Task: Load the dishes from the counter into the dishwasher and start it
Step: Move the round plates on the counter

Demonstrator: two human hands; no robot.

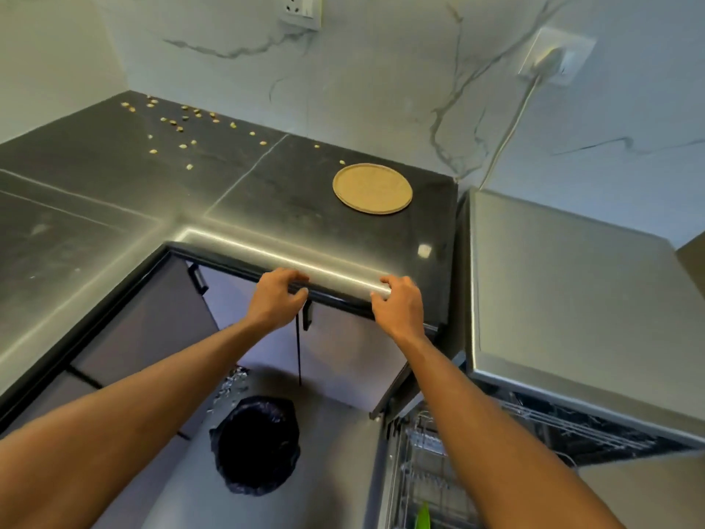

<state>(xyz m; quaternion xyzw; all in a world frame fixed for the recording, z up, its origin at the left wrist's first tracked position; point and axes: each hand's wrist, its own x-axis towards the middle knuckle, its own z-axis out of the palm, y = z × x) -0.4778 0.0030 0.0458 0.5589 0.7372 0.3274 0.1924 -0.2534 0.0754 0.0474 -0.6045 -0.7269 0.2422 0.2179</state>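
A: What do the hands hold?

B: No dish. The left grip (pixel 280 297) and right grip (pixel 398 299) both curl over the front edge of the bench (pixel 114 223), thumbs at its lip. The plate (pixel 372 189) lies flat further back, near the right end.

A: What might go wrong?

B: It sits flush, so fingers may skid it off the right edge instead of lifting it.

A: Room to move?

B: Bare bench around it; the dishwasher rack (pixel 419 444) juts out low right, and a bin (pixel 257 444) stands by the feet
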